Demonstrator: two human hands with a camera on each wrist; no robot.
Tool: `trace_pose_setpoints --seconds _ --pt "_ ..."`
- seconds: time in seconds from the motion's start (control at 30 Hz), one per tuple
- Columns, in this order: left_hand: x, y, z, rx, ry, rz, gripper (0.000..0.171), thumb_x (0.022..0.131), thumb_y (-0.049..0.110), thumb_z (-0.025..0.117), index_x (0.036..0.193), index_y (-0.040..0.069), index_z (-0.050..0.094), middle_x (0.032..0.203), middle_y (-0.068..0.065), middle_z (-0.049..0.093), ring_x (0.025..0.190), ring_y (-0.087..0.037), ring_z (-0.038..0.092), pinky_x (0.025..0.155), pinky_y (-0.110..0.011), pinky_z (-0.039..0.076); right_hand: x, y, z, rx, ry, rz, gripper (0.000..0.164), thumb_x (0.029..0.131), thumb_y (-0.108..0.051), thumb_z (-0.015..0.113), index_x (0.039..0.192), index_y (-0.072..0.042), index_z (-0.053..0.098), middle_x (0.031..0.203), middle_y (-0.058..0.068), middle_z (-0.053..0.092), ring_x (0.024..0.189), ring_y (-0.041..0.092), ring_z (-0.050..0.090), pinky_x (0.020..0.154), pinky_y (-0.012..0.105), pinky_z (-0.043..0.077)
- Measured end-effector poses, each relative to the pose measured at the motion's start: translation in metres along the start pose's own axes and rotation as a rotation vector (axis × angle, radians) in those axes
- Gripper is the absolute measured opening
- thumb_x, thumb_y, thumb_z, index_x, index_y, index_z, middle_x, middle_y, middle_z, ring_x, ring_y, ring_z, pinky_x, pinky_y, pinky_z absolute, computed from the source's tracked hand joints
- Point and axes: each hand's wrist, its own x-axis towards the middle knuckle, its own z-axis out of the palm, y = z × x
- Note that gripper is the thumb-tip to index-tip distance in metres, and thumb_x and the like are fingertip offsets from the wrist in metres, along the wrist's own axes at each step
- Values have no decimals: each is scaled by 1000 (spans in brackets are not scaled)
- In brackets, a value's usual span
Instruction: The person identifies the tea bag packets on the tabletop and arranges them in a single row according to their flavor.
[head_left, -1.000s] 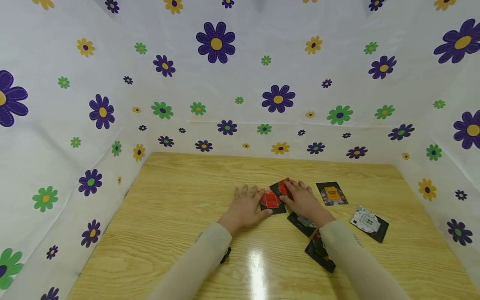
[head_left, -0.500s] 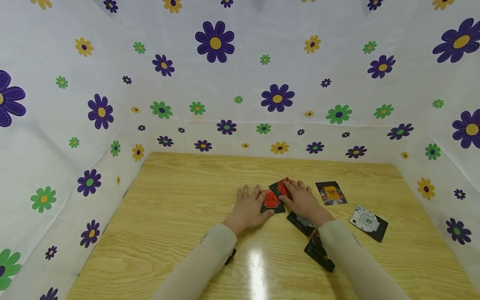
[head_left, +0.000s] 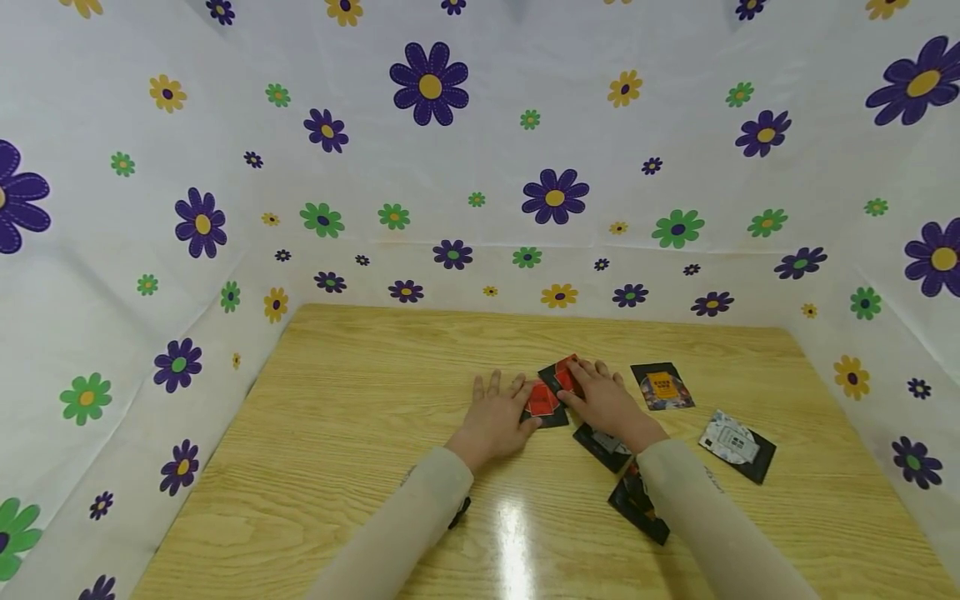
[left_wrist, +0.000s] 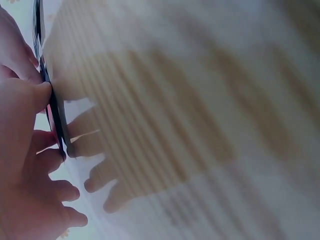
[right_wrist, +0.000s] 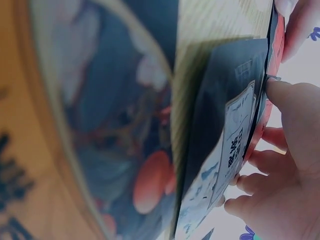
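Observation:
In the head view two flat red-and-black packets lie side by side on the wooden table. My left hand rests at the left edge of the nearer red-and-black packet, its thumb and index finger touching it and the other fingers spread. My right hand lies over the right part of the other red-and-black packet, which is tilted and partly hidden. In the left wrist view the left thumb meets a packet's edge. In the right wrist view the right thumb touches a packet's edge.
Beneath my right wrist lies a black-and-grey packet, and nearer me a dark patterned packet, partly under the sleeve. To the right are an orange-labelled packet and a white-and-black packet. Flower-printed cloth encloses the wooden table.
My left hand has shifted slightly right, and its thumb has drawn in a little beside the nearer red-and-black packet. My right hand stays in place on the other one.

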Motion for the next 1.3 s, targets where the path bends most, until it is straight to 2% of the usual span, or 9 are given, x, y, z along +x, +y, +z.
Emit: trace_pose_setpoints --seconds 0.4,0.67,0.83,1.1,1.3 --pt "-8 -26 -1 -1 -29 23 69 112 54 37 171 22 22 178 0 20 165 -39 14 131 -65 15 2 0 0 -1 -13 6 71 111 -38 53 164 3 31 168 33 29 156 59 19 122 77 21" --pt "-12 -39 -3 36 5 15 69 112 52 38 171 22 21 177 0 20 164 -39 16 130 -65 16 1 -1 -1 -2 -11 -7 70 111 -38 52 164 3 31 167 34 29 155 60 20 121 77 21" --pt "-13 -41 -3 18 -4 14 63 113 46 40 170 23 24 177 1 23 164 -39 17 130 -65 15 1 -2 -1 0 -13 -5 70 111 -37 53 164 3 31 168 33 29 155 60 20 121 77 22" --pt "-11 -37 -1 -52 -22 9 70 111 58 35 171 23 22 176 -3 24 164 -41 17 130 -66 15 1 0 1 5 -7 -4 70 111 -38 52 164 4 31 167 34 29 155 60 20 121 78 22" --pt "-14 -48 -4 -30 -18 -22 70 111 55 39 171 23 22 177 -3 24 164 -41 16 130 -66 16 0 0 0 -1 -6 -15 71 111 -38 54 163 4 31 167 34 30 154 61 21 120 78 22"
